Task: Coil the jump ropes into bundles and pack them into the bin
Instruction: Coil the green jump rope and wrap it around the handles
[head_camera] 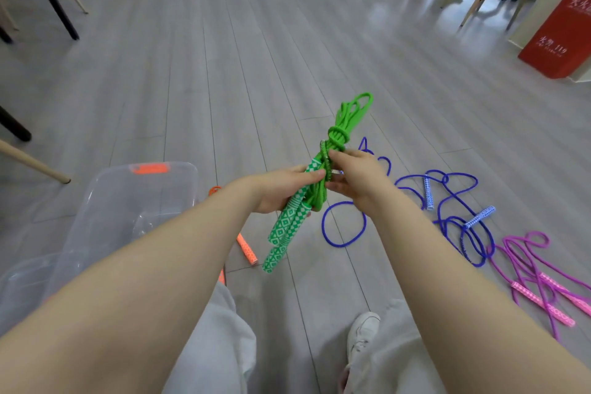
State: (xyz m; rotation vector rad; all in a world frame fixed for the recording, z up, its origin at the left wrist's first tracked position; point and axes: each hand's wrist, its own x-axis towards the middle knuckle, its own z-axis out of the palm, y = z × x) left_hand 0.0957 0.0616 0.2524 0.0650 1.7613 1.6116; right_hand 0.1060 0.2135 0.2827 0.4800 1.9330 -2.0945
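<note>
Both our forearms fill the bottom of the view, reaching up toward the centre over pale trousers and a white shoe [363, 334] at 6 o'clock. Our left hand [281, 190] has its fingers curled round the green jump rope [339, 134], gripping it where the cord meets the two green-and-white patterned handles [283, 233], which hang down toward 6 o'clock. Our right hand [356, 176] meets it from the 3 o'clock side, thumb and fingers pinching the cord just below the wrapped knot; the folded loops stick up above it toward 12 o'clock, tilted slightly to the right. This bundle is held in the air above the grey plank floor [256, 57], not in the bin.

At 9 o'clock from the hands, the clear plastic bin [105, 195] with an orange latch sits on the floor, partly behind our left arm. Just beside it we see an orange jump rope [248, 249], one handle lying between the bin and the green handles. At 3 o'clock, the blue jump rope [447, 208] lies loose and uncoiled on the floor. Farther toward 4 o'clock, the purple jump rope [540, 291] with pink handles lies loose too. At 2 o'clock, well apart, stands a red box [563, 32] with white lettering.
</note>
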